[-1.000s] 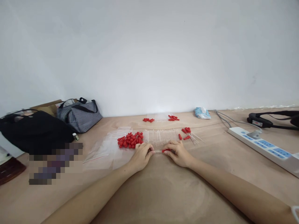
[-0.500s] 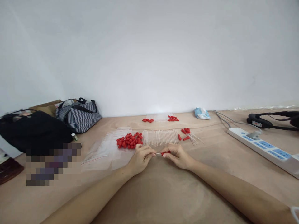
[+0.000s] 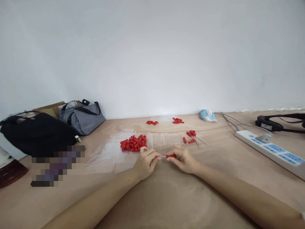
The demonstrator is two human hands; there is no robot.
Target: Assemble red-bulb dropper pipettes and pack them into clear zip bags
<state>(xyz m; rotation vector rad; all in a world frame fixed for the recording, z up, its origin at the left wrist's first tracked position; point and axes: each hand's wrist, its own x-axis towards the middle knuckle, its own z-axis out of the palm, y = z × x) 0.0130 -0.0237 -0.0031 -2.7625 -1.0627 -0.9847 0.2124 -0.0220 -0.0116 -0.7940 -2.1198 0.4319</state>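
My left hand [image 3: 148, 161] pinches a thin clear tube [image 3: 163, 156] near the middle of the table. The fingers of my right hand [image 3: 184, 160] are closed on a red rubber bulb [image 3: 171, 156] at the tube's right end. Just beyond my hands lies a row of clear tubes [image 3: 164, 140]. A pile of red bulbs [image 3: 133, 143] sits left of the row, partly on clear plastic bags [image 3: 103, 152]. To the right, several tubes with red bulbs [image 3: 191, 133] lie fanned out beside two loose bulbs.
Farther back are more red bulbs [image 3: 152, 122] and tubes. A blue-white packet [image 3: 208, 115] lies near the wall. At right are a power strip [image 3: 274, 149] and a black headset [image 3: 269, 123]; at left, a striped bag [image 3: 84, 117] and a black bag [image 3: 38, 133].
The view has shifted slightly, so most things sit a little farther right. Both hands keep their hold on the tube and bulb, and slightly more of the tube shows between them.
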